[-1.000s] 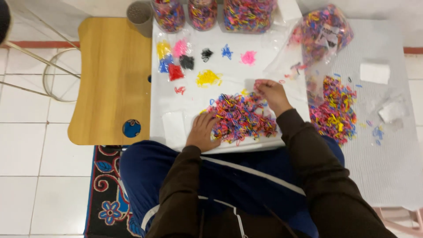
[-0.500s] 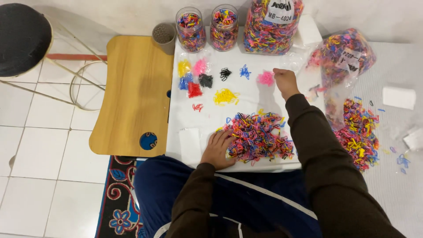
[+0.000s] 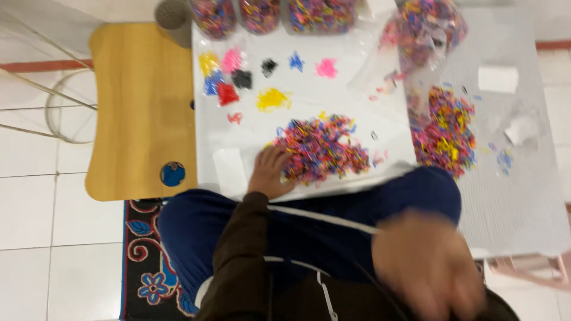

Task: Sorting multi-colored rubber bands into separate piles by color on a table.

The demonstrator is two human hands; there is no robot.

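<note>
A heap of small mixed-colour rubber bands lies on a white sheet over a low table. My left hand rests flat at the heap's left edge, fingers spread, touching the bands. My right hand is blurred and close to the camera, over my lap, far from the sheet; I cannot tell whether it holds anything. Behind the heap lie small sorted piles: yellow, pink, blue, black.
Small bags of single-colour bands sit at the sheet's back left. Jars of bands line the far edge. A second mixed heap and a clear bag lie to the right. A wooden lap table stands on the left.
My right hand has pulled back from the pink pile at the far side and now hangs blurred over my lap. The camera has tilted down. My left hand stays by the heap.
</note>
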